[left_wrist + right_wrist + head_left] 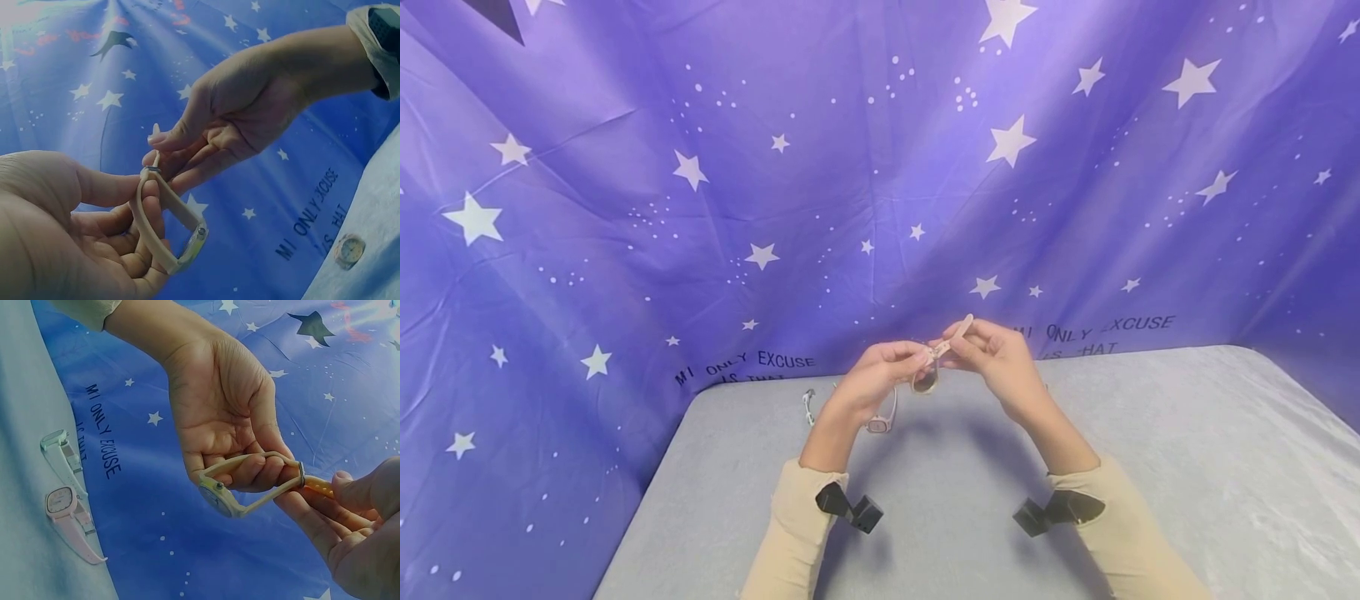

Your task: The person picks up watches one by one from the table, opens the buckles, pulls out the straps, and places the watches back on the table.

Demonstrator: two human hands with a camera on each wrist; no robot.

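Observation:
A wristwatch with a beige strap [269, 509] hangs in the air between both hands, its strap closed in a loop through the buckle. My left hand [872, 375] pinches the strap beside the buckle, some fingers inside the loop in the left wrist view. My right hand [996, 358] pinches the free strap end [962, 331] that sticks out past the buckle. The watch case [926, 382] dangles below the fingers in the head view. Its crown [201, 232] shows in the left wrist view.
On the grey-covered table [955, 517] lie a pink watch [61, 500] and a mint-green watch [57, 450], left of the hands. Another watch with a round dial [350, 251] lies on the right side. A purple star-printed curtain [850, 167] hangs behind the table.

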